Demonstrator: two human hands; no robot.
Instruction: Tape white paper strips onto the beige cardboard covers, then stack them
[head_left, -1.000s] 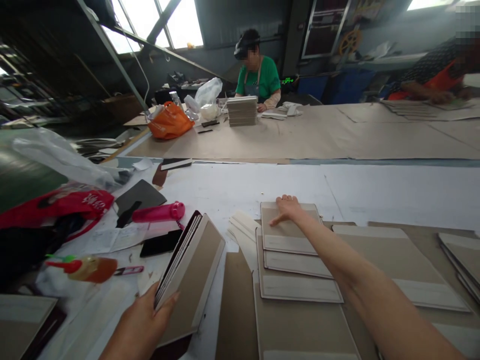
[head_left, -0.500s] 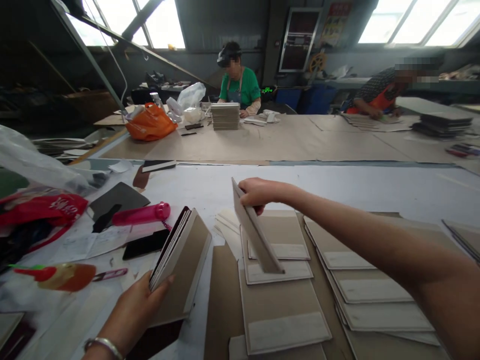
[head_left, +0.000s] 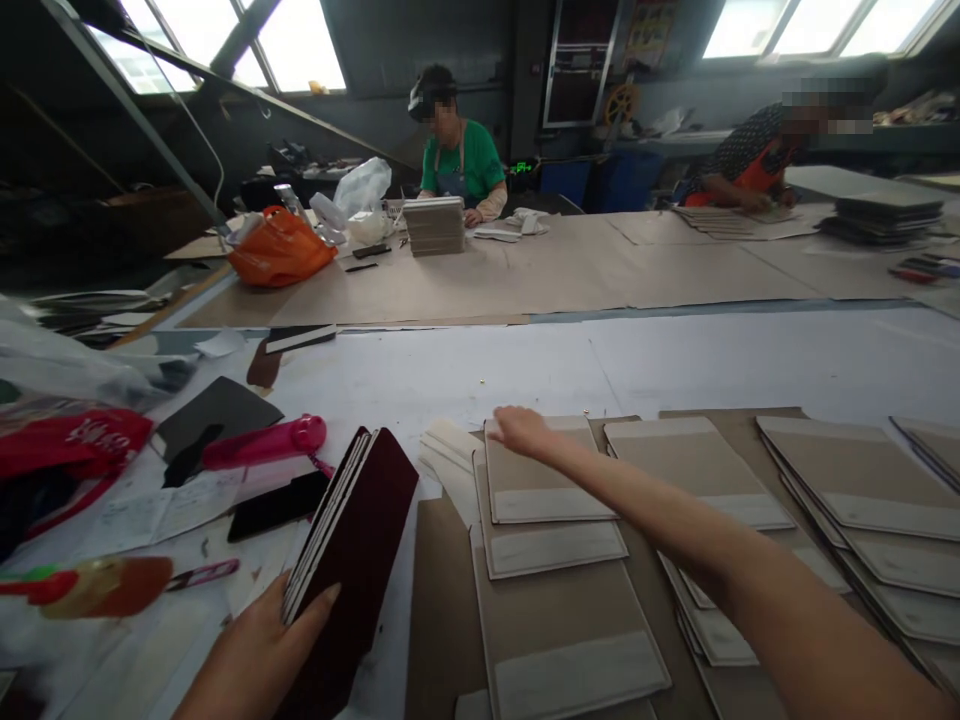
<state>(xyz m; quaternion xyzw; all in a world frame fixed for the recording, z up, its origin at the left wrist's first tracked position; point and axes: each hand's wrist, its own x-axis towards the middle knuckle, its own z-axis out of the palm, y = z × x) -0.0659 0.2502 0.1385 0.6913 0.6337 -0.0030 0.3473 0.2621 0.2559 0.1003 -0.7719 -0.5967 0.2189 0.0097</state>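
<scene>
My left hand (head_left: 259,640) is closed around the lower left side of a stack of thin boards (head_left: 360,560), held tilted with its pale edges toward the left. A dark maroon face is outermost on this stack. My right hand (head_left: 521,432) reaches to the far left corner of a beige board (head_left: 555,465) with a pale strip along its near edge. Its fingers are drawn together at that corner; the fingertips are partly hidden. Under this board lie overlapping beige boards (head_left: 555,600) of the same kind.
More beige boards (head_left: 847,470) overlap in columns at the right. On the left are a pink bottle (head_left: 266,443), a black phone (head_left: 276,506), a glue bottle (head_left: 112,588) and a red bag (head_left: 82,445). Two people work at the far table (head_left: 525,275), near an orange bag (head_left: 281,250).
My right hand held a board raised above the column; now it is low at a lying board's corner. The left-hand stack's outer face went from beige to maroon. The view shifted right.
</scene>
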